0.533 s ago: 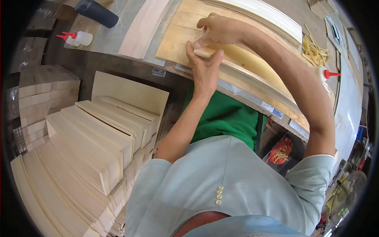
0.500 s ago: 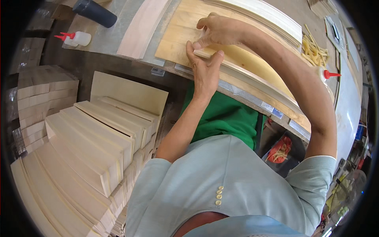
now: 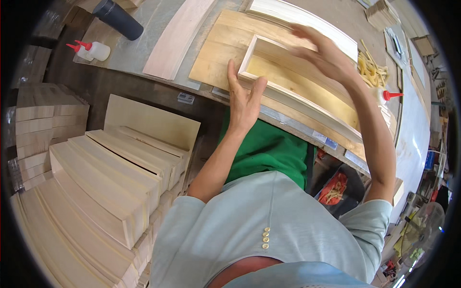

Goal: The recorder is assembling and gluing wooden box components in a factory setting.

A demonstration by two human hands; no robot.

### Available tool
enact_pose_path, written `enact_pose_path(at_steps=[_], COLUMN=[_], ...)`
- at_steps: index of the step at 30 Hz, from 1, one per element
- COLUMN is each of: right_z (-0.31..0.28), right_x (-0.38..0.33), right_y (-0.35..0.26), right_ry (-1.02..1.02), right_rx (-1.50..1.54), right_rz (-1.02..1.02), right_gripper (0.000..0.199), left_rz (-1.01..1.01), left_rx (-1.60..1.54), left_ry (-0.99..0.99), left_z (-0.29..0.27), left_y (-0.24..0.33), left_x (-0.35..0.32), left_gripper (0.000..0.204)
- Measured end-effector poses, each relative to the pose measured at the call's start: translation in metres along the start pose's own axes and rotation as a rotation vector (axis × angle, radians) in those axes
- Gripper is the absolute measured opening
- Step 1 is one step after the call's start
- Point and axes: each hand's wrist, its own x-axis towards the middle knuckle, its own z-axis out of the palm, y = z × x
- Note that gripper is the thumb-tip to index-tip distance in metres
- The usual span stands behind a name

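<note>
A long, shallow wooden frame [image 3: 312,101] lies on a flat wooden board [image 3: 218,45] on the workbench. Its pale walls make a rectangle, with yellowish wood showing inside. My left hand [image 3: 246,103] is at the frame's near left corner, thumb and forefinger spread to either side of it; the hand looks open, resting against the corner. Over the far side of the frame, my right hand [image 3: 324,53] is raised with its fingers stretched out, smeared by motion and holding nothing. Part of the frame's right end is hidden behind my right forearm.
White glue bottles with red tips stand at the left [image 3: 98,50] and right [image 3: 384,95]. A dark cylinder [image 3: 119,19], a pale plank [image 3: 177,41], white-edged panels [image 3: 307,21] and rubber bands [image 3: 370,69] lie on the bench. Stacked wooden boxes [image 3: 103,177] fill the lower left.
My right hand has left the frame's left corner and moved right, its fingers now extended. My left hand stays near that corner. More of the frame's left end shows.
</note>
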Motion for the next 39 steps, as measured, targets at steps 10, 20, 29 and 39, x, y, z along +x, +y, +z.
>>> enact_pose_path(at_steps=[10,20,29,39], right_z=[-0.063,-0.049,0.018,0.092], right_x=[-0.148,-0.09,-0.029,-0.036], right_y=[0.106,-0.036,-0.33,-0.421], right_ry=[-0.154,0.017,0.024,-0.421], right_rx=[-0.094,0.308,0.122,0.06], right_rz=[0.509,0.076,-0.644,-0.793], right_gripper=[0.034,0.026,0.024,0.021], left_rz=[0.037,0.029,-0.005,-0.021], left_rx=[0.257,0.336,0.441,0.354], left_ry=[-0.04,-0.152,-0.151,-0.182], left_z=[-0.072,-0.075,-0.094,-0.108], left_y=[-0.021,-0.039,-0.033,-0.034], left_x=[-0.067,-0.108,-0.13,-0.127], left_gripper=[0.064,0.039,0.035,0.036])
